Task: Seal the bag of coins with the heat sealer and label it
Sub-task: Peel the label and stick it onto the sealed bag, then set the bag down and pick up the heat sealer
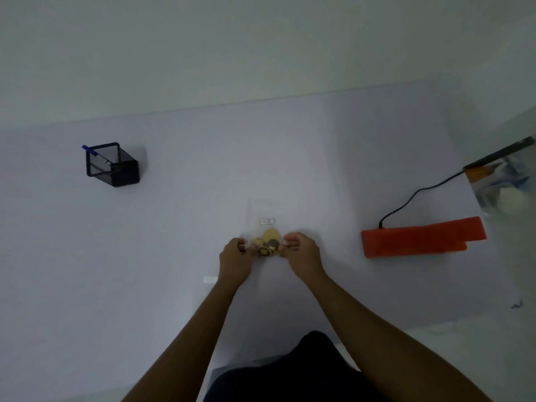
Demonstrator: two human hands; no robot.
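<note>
A clear plastic bag (262,213) lies flat on the white table, its far end pointing away from me. Gold and dark coins (268,243) are bunched at its near end, and a small white printed label (266,222) sits on the bag just above them. My left hand (233,261) pinches the bag's near left corner. My right hand (301,252) pinches the near right corner. The orange heat sealer (417,240) lies to the right, its lid down, with a black cord (406,200) running off toward the back right.
A black mesh pen holder (113,165) with a blue pen (88,149) stands at the back left. A small white slip (210,279) lies by my left wrist. A plastic packet (504,184) lies at the table's right edge.
</note>
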